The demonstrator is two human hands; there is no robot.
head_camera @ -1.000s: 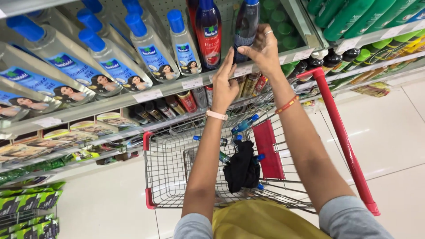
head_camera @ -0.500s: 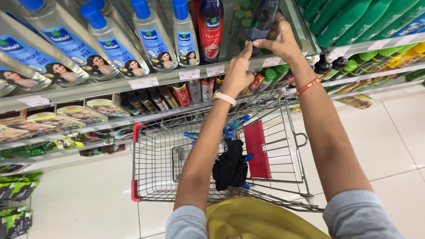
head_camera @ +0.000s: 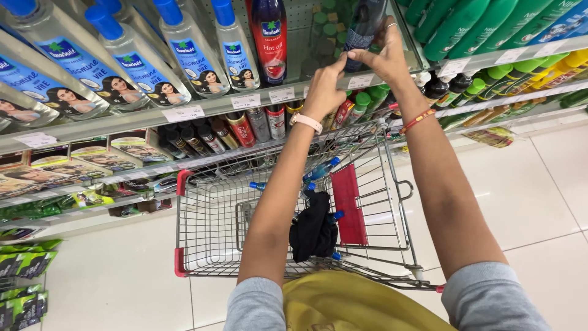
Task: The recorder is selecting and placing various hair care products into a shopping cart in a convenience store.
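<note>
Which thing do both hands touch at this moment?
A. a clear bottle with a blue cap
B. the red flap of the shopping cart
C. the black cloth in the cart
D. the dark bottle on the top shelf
D: the right hand grips the dark bottle on the top shelf, and the left hand touches it with the fingertips.

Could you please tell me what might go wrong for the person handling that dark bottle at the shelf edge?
Both hands are up on the dark bottle; the right hand grips it while the left hand pinches it with fingers only, so it might slip and fall into the wire trolley below. The red bottle stands close beside it and could be knocked over.
</note>
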